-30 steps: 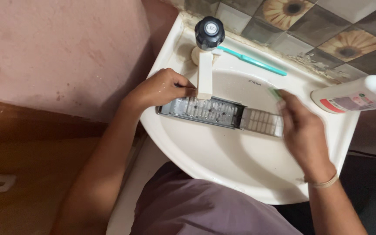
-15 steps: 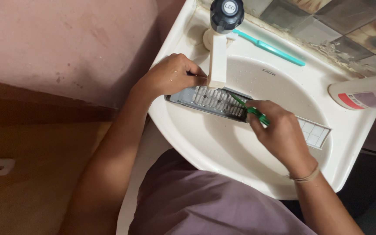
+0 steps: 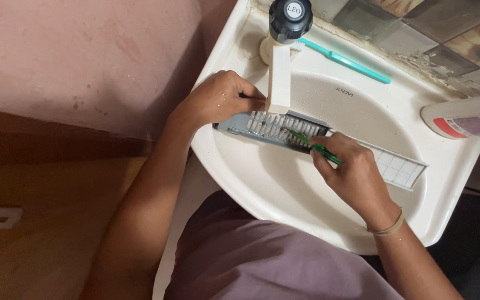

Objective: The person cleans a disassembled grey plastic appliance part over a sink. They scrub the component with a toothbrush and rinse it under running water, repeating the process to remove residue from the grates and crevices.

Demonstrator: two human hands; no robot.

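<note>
A long grey slatted grille (image 3: 268, 126) with a white grid section (image 3: 401, 166) lies across the white washbasin (image 3: 284, 189), under the cream tap spout (image 3: 278, 78). My left hand (image 3: 215, 100) grips the grille's left end beside the spout. My right hand (image 3: 351, 175) holds a green toothbrush (image 3: 313, 145), its head pressed on the grey slats near the grille's middle. The right hand covers the join between the grey and white parts.
A black tap knob (image 3: 290, 16) tops the spout. A teal toothbrush (image 3: 344, 60) lies on the basin's back ledge. A white bottle (image 3: 465, 119) lies on its side at the right rim. Pink wall at left, tiled wall behind.
My right hand came from the grille's right end to its middle with the green toothbrush, then slid slightly left along the slats. The left hand keeps its grip.
</note>
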